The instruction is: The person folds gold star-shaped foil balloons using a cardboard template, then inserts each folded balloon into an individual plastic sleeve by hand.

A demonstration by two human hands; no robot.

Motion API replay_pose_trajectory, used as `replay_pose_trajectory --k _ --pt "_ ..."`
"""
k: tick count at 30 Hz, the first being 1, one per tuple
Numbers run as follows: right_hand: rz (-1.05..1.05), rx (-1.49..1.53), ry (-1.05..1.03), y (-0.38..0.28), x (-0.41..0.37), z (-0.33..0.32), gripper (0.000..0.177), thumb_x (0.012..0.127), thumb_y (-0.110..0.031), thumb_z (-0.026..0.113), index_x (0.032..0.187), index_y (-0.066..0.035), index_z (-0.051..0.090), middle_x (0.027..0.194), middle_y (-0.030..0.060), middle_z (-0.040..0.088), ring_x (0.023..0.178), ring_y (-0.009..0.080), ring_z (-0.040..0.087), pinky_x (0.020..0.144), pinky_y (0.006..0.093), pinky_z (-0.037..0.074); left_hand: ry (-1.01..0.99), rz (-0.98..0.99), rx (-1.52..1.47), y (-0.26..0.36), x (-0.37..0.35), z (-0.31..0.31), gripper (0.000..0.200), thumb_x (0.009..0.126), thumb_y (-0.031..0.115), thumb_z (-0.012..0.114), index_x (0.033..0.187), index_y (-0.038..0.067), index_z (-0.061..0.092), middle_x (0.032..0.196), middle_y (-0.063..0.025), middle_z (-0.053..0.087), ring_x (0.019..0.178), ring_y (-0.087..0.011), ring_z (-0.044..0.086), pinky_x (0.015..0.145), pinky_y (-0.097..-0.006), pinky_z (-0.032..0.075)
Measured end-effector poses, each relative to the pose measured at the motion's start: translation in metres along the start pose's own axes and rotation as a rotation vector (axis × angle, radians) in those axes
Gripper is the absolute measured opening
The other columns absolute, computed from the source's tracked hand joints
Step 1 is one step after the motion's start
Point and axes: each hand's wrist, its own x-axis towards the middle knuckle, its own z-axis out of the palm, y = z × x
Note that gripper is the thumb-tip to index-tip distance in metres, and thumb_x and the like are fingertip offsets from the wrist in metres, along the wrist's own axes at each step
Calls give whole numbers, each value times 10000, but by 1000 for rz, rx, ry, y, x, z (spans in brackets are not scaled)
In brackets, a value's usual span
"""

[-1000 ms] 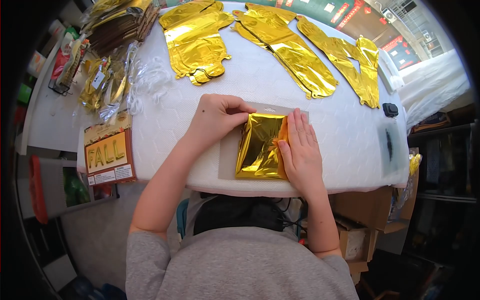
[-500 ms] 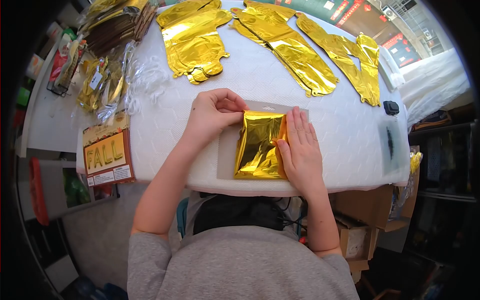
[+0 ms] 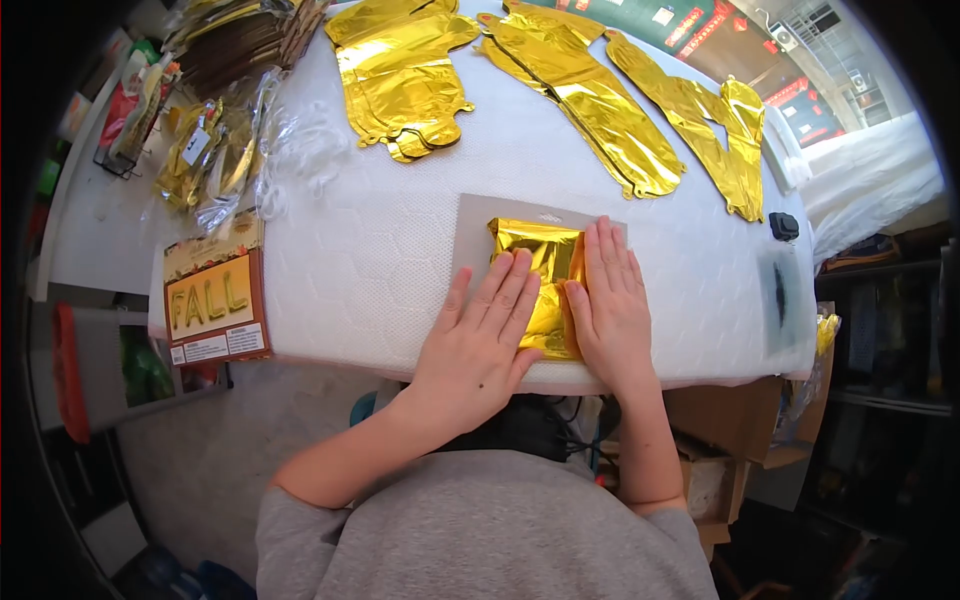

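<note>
A folded gold foil balloon [image 3: 550, 262] lies on a grey card [image 3: 475, 222] near the table's front edge. My left hand [image 3: 480, 335] rests flat across the balloon's left part, fingers stretched out and pointing away from me. Along the balloon's right edge lies my right hand [image 3: 612, 305], also flat, with its fingers straight and its thumb touching the foil. The left side of the balloon is partly hidden beneath my left hand.
Flat gold foil balloons [image 3: 400, 80] lie at the back of the white-covered table [image 3: 390, 270]. To the left are a FALL package [image 3: 215, 300], white string [image 3: 310, 150] and bagged gold foil [image 3: 215, 150]. A small black device [image 3: 784, 227] sits at right.
My left hand has let go of the balloon's upper left corner and moved down to lie flat on the foil. My right hand stays along the right edge. The camera view has shifted slightly.
</note>
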Motion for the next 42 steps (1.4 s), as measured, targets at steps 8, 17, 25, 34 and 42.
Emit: replay_pose_trajectory --k 8,17,25,34,42 --pt "-1 0 2 0 1 1 648 1106 -317 490 1641 9 326 1717 201 312 1595 341 296 1290 472 230 -25 -23 65 -5 -1 7 763 1035 414 574 1658 47 330 1748 -175 248 1636 -304 197 1308 -566 57" --pt "-34 290 70 14 13 -19 612 1078 -226 551 1609 20 373 1567 239 501 1445 389 482 1200 471 359 -15 -12 83 -6 -1 10 760 1043 436 546 1640 10 349 1745 -184 253 1626 -321 218 1301 -576 91" --pt "-147 382 -303 10 99 -58 320 1020 -182 694 1304 -35 679 1152 125 691 1079 239 667 970 364 525 20 -11 109 -6 -2 12 753 1044 450 544 1635 19 366 1744 -167 266 1627 -311 219 1301 -570 118" --pt "-71 406 -918 0 148 -64 232 1023 -221 730 1150 -41 657 1014 23 682 941 116 595 856 298 512 67 -29 83 -5 -4 15 769 1018 451 578 1645 60 368 1753 -163 241 1630 -353 189 1296 -594 116" --pt "21 730 -1036 18 147 -53 281 1033 -212 729 1221 -14 660 1066 -33 684 955 35 580 843 245 495 89 -44 22 -6 -4 13 788 993 454 617 1658 113 366 1757 -171 224 1619 -423 183 1274 -641 142"
